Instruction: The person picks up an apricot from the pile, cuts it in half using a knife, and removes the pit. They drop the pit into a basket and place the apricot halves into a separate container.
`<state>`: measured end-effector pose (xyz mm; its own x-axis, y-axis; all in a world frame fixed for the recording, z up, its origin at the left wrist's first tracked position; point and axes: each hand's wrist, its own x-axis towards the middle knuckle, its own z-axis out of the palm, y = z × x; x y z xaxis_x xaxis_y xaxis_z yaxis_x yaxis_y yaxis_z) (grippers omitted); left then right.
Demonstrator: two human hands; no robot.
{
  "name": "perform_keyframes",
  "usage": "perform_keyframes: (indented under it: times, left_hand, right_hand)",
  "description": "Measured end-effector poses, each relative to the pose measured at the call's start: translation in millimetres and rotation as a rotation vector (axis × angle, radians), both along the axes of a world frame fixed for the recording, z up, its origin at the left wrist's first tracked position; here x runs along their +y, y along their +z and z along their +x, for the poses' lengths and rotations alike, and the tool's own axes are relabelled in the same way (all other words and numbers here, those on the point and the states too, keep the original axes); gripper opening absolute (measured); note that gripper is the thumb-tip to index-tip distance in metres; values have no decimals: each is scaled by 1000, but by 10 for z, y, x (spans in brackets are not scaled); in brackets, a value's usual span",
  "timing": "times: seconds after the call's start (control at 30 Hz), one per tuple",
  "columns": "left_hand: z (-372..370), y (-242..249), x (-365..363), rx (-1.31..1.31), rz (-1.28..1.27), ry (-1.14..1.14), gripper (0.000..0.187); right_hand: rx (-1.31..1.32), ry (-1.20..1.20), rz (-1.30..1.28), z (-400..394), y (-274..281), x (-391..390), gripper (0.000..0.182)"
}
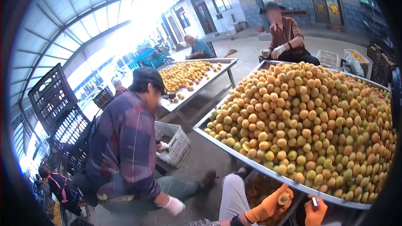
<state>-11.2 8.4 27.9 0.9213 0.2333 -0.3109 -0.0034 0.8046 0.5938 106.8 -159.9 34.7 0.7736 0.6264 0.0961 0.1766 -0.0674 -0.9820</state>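
My left hand (268, 208), in an orange glove, is closed around an apricot (284, 198) that shows a brownish, opened-looking face. To its right, at the metal edge of the table, my right hand (315, 212), also in an orange glove, grips a small tool (314, 201) with a shiny pale end; most of it is hidden in the fist. A large heap of yellow-orange apricots (301, 121) fills the metal-rimmed table (243, 157) just beyond both hands. Beneath the left hand, more orange pieces (257, 187) lie in a dark container.
A person in a plaid shirt (130, 134) sits close on the left, a white crate (178, 150) beside them. Across the heap sits a person in a brown shirt (289, 33). A second table (228, 62) holds more apricots. Black crates (69, 125) are stacked at left.
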Motion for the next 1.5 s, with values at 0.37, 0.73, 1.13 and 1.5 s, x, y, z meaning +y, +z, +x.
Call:
perform_keyframes:
  times: [0.37,0.73,1.13,1.5]
  left_hand:
    - [-296,80,164,288,13,271,45]
    - [-567,9,295,136,167,185,55]
    - [-961,345,610,-64,111,465,71]
    - [-1280,415,894,-48,479,689,57]
  right_hand:
    - [5,446,19,-395,271,793,25]
    - [140,477,9,-388,356,865,29]
    - [203,513,0,-611,480,908,28]
    - [148,671,19,-886,675,1049,27]
